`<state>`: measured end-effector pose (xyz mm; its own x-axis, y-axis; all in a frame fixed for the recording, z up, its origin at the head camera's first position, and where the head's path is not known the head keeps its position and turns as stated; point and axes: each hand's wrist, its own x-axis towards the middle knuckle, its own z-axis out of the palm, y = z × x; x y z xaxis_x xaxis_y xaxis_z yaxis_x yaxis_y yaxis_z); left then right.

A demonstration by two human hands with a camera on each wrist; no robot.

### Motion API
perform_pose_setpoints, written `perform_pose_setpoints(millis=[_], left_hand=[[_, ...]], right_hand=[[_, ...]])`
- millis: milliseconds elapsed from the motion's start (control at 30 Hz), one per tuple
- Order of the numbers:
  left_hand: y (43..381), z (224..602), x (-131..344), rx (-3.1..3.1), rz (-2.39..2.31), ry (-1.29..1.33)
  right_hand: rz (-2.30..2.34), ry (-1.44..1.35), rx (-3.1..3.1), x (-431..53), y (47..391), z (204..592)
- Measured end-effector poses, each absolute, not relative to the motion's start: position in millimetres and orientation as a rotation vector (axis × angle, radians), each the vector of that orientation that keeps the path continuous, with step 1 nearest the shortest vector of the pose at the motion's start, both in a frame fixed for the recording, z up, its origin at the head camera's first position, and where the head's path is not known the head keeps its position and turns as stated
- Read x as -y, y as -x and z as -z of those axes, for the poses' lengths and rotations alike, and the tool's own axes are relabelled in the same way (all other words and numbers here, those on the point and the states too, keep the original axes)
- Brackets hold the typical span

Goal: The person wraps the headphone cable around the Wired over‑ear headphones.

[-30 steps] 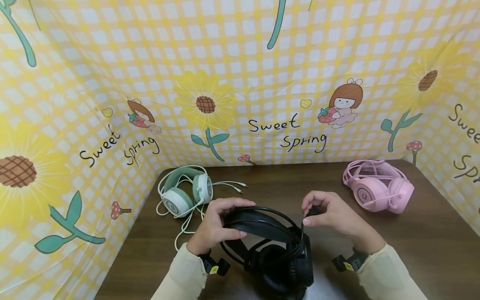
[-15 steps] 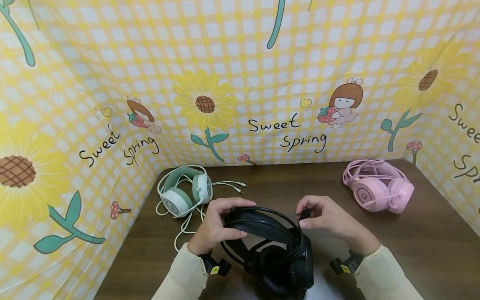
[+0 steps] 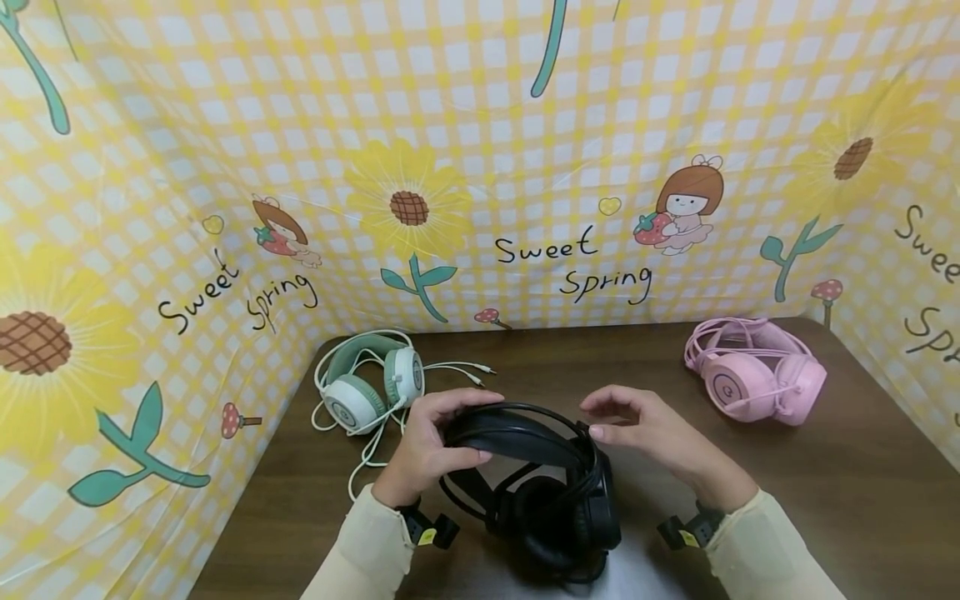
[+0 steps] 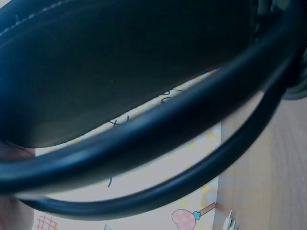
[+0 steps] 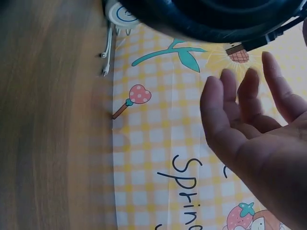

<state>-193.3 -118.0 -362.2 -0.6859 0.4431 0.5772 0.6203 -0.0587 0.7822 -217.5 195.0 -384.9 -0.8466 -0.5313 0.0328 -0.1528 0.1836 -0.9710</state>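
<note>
My left hand [image 3: 427,437] grips the headband of a pair of black headphones [image 3: 517,442], thumb below and fingers over the top. The padded band [image 4: 120,62] and its two outer hoops fill the left wrist view. Black cable is wound round the side of the headphones by the right earcup [image 3: 600,508]. Beside that side, my right hand [image 3: 637,425] has its fingers loosely bent with nothing between them. In the right wrist view, a black cable plug [image 5: 256,44] with a metal end sticks out under the headphones, just beyond the right fingertips.
Mint-and-white headphones [image 3: 367,387] lie at the back left of the brown table [image 3: 847,500], their white cable trailing forward and two plugs pointing right. Pink headphones [image 3: 757,375] with wound cable lie at the back right. A yellow checked cloth [image 3: 525,167] encloses the table's back and sides.
My right hand has let go of the black cable end and moved slightly left, its fingers loosening. The left hand keeps its grip; the black headphones have shifted slightly up and left.
</note>
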Motion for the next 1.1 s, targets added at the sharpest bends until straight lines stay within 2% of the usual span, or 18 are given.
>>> perform_pose_setpoints(millis=[400, 567, 1100], left_hand=[[195.4, 366.2, 117.0, 2.088, 1.849, 1.121], [196.5, 367.1, 116.2, 2.095, 1.858, 1.104], [196.7, 364.8, 112.0, 2.089, 1.965, 0.824]], right_hand=[[1.707, 0.685, -2.113, -194.0, 214.8, 387.0], [1.735, 0.874, -2.013, -192.7, 212.7, 386.5], [1.744, 1.047, -2.027, -188.5, 210.2, 392.8]])
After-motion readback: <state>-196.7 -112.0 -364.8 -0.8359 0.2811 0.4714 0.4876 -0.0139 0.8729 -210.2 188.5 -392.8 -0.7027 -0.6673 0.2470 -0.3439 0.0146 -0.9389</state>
